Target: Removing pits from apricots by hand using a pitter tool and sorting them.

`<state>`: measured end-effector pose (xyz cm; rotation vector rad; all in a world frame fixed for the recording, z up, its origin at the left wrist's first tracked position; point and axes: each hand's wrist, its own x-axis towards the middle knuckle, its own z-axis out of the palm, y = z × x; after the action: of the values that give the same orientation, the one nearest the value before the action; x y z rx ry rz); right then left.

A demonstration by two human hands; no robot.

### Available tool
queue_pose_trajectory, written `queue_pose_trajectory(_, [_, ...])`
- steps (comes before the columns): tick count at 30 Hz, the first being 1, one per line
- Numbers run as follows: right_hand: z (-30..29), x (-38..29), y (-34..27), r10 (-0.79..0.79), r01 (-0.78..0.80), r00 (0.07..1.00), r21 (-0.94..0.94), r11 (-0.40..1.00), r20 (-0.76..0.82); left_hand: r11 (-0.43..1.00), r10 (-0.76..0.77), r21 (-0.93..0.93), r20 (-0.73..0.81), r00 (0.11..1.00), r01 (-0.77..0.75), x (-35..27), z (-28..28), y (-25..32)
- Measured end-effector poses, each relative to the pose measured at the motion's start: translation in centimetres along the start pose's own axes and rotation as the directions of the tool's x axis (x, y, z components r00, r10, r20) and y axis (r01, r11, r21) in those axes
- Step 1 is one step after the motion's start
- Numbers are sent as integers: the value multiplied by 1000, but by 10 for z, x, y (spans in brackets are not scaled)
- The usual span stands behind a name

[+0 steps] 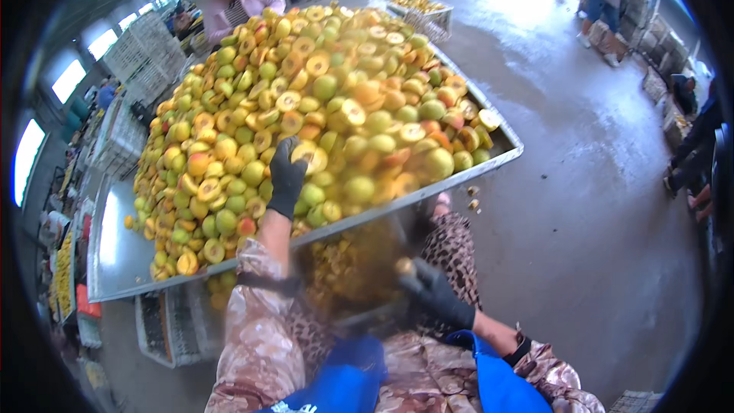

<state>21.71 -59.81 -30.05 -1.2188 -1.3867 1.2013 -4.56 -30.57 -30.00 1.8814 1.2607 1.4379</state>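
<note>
A large heap of halved stone fruit, like apricots or peaches (pixel 252 172), lies on a metal-rimmed tray table (pixel 401 199). My left hand (pixel 287 178), in a dark glove, reaches onto the heap, its fingers at a cut fruit half (pixel 309 156); whether they grip it is unclear. Below the tray's near edge, my right hand (pixel 438 295), also gloved, holds a small pale-brown piece (pixel 405 267), perhaps a fruit stone, between thumb and fingers. Beside it, over my lap, is a container of yellowish-brown pieces (pixel 344 264), partly blurred by a smear in the view.
A person in a pink top (pixel 243 0) is at the tray's far side. White plastic crates (pixel 146 54) are stacked at the left, and an empty-looking crate (pixel 175 327) stands under the tray. Another fruit-filled crate (pixel 421 11) sits beyond. Small scraps (pixel 473 203) lie on the floor.
</note>
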Motion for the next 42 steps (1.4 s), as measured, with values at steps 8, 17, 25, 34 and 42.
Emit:
queue_pose_trajectory(8, [32,50,-19,-110,110,994,38,993,2,691,-327,-627,173,929,360,-98,8,133])
queue_pose_trajectory(17, [60,59,-20,20,-12,991,61,998,-130,-13,-340,-900,413,845,435,-162,19,152])
queue_pose_trajectory(25, [64,51,-23,-55,59,981,20,998,-186,117,-277,-910,356,893,399,-157,20,159])
queue_pose_trajectory(34, [57,43,-33,-194,192,977,-37,981,-87,158,-459,-908,281,843,389,-161,26,166])
queue_pose_trajectory(42, [59,43,-35,-275,256,955,-166,952,-110,52,-454,-916,334,826,398,-157,20,185])
